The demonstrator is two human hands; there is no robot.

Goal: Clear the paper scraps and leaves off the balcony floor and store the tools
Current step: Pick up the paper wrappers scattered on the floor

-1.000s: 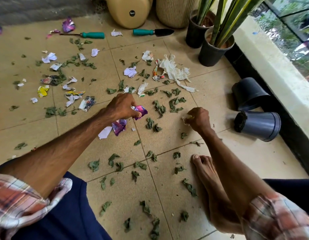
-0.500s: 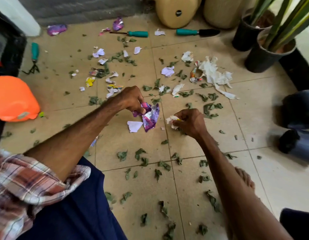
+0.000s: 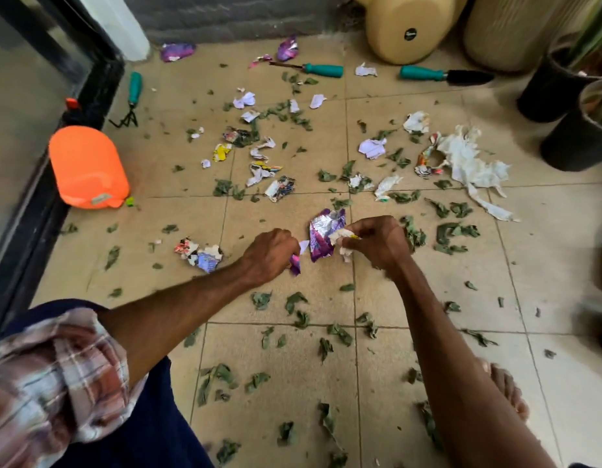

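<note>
Early going, I judge: leaves [image 3: 456, 231] and paper scraps [image 3: 372, 148] litter the floor [image 3: 292, 366]; at its middle my left grip [image 3: 270, 255] pinches a purple scrap [image 3: 294, 265], right grip [image 3: 377, 243] pinches white paper [image 3: 340, 238]; green-handled tools [image 3: 321, 69] lie along its far edge

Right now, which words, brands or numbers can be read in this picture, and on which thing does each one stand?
No text can be read.
Round black logo on the beige tub: too small.
Pale label on the orange container: blurred.
Printed paper scraps: print blurred.
</note>
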